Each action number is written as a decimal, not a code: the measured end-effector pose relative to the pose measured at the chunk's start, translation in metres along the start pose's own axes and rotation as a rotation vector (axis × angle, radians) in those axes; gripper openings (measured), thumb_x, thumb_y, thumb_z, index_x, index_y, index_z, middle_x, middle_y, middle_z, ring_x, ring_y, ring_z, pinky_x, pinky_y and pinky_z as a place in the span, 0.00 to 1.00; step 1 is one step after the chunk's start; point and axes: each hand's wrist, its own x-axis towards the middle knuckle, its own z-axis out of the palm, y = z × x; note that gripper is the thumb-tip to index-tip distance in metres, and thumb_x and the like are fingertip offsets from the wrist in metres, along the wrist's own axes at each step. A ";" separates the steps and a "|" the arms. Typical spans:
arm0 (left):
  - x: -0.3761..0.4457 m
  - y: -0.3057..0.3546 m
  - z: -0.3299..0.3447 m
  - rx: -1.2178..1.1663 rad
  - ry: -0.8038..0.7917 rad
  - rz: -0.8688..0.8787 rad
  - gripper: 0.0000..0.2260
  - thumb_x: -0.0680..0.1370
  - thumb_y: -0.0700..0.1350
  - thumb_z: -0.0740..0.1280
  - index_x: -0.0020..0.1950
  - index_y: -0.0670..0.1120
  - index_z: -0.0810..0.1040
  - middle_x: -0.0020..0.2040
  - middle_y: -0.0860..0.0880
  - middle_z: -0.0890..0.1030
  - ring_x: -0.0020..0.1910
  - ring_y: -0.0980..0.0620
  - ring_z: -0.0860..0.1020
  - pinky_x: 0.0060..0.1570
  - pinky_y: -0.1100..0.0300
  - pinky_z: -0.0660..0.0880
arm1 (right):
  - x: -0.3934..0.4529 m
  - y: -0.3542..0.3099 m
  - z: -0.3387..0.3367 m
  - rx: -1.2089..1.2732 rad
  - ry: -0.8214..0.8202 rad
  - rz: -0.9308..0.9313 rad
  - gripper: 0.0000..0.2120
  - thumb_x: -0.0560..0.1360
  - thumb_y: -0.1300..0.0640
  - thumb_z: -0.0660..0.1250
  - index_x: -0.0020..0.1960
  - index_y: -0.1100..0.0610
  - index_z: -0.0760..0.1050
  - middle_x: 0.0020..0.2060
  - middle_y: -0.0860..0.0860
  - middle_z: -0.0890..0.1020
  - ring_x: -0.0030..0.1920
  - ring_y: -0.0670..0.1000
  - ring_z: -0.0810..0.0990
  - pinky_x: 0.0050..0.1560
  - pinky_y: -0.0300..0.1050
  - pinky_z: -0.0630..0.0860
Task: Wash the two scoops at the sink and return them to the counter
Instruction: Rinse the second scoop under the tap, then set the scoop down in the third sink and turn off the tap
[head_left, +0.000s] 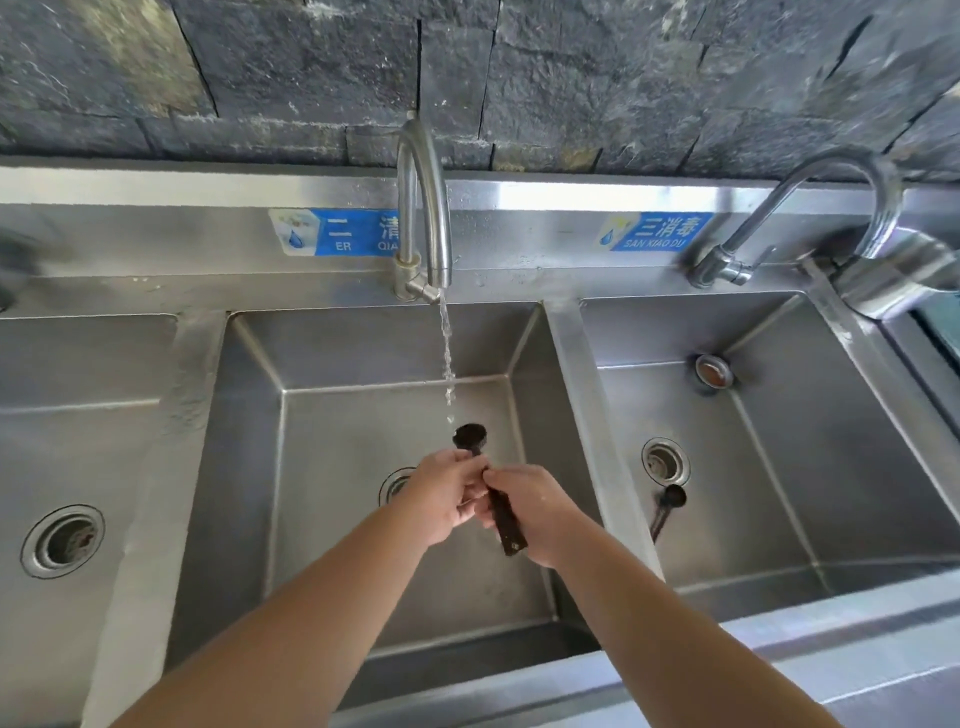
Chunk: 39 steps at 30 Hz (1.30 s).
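A dark scoop (470, 436) with a long flat handle is held over the middle sink basin (363, 364), its round bowl just under the stream from the middle faucet (423, 208). My left hand (449, 499) grips the handle near the bowl. My right hand (535, 506) holds the handle lower down, and the handle's end sticks out below it. A second dark scoop (667, 506) lies on the floor of the right basin (779, 441), just below that basin's drain (665, 461).
Three steel basins stand side by side, with the left basin (78, 415) at the left edge. A second faucet (810, 218) curves over the right basin. A dark stone wall rises behind. The steel front rim (779, 649) runs along the bottom.
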 end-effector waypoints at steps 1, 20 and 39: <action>0.000 -0.010 0.005 -0.011 0.019 -0.049 0.02 0.76 0.39 0.68 0.46 0.44 0.76 0.29 0.49 0.75 0.27 0.52 0.71 0.35 0.58 0.70 | -0.003 0.008 -0.007 -0.003 0.065 0.007 0.08 0.79 0.66 0.61 0.42 0.66 0.76 0.28 0.56 0.76 0.23 0.50 0.73 0.22 0.40 0.69; 0.064 -0.034 0.200 0.327 -0.007 0.202 0.07 0.75 0.43 0.70 0.40 0.54 0.84 0.36 0.52 0.83 0.37 0.51 0.80 0.43 0.57 0.75 | 0.015 -0.012 -0.207 -0.534 0.380 -0.283 0.13 0.73 0.51 0.63 0.33 0.54 0.79 0.24 0.50 0.78 0.26 0.48 0.73 0.30 0.43 0.66; 0.295 -0.171 0.282 0.651 0.376 -0.051 0.09 0.74 0.32 0.67 0.51 0.42 0.83 0.50 0.39 0.84 0.46 0.45 0.81 0.53 0.53 0.77 | 0.231 0.045 -0.381 -0.895 0.228 0.082 0.12 0.76 0.53 0.65 0.48 0.57 0.85 0.48 0.56 0.86 0.51 0.58 0.83 0.44 0.43 0.74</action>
